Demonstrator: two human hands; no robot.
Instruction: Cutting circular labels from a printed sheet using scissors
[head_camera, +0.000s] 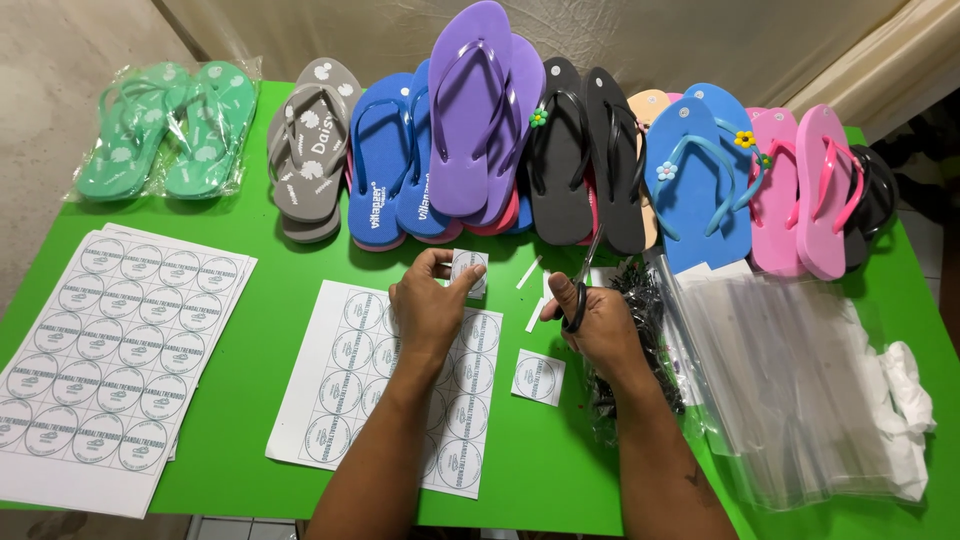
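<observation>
Left hand pinched a small label square above the printed sheet, holding it up for trimming; right hand gripped black scissors, blades angled toward it, a cut label nearby.

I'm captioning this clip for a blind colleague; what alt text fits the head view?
Over a green table, the left hand holds a small cut label and the right hand holds scissors, above a sheet of round labels. Colourful flip-flops line the far edge.
</observation>
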